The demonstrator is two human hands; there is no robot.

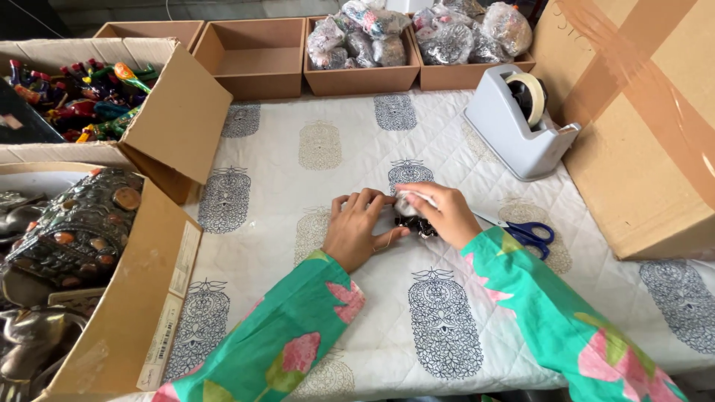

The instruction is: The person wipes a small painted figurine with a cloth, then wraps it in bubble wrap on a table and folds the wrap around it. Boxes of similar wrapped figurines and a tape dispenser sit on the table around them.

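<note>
Both hands, left and right, are curling their fingers around a small dark bundle and pinching its white wrap against the quilted cloth, with scissors lying just right, a tape dispenser beyond, and cardboard boxes sitting left.

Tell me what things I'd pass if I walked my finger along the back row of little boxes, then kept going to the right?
Empty brown box → second empty brown box → box of wrapped bundles → another box of wrapped bundles → grey tape dispenser → big taped cardboard box.
</note>
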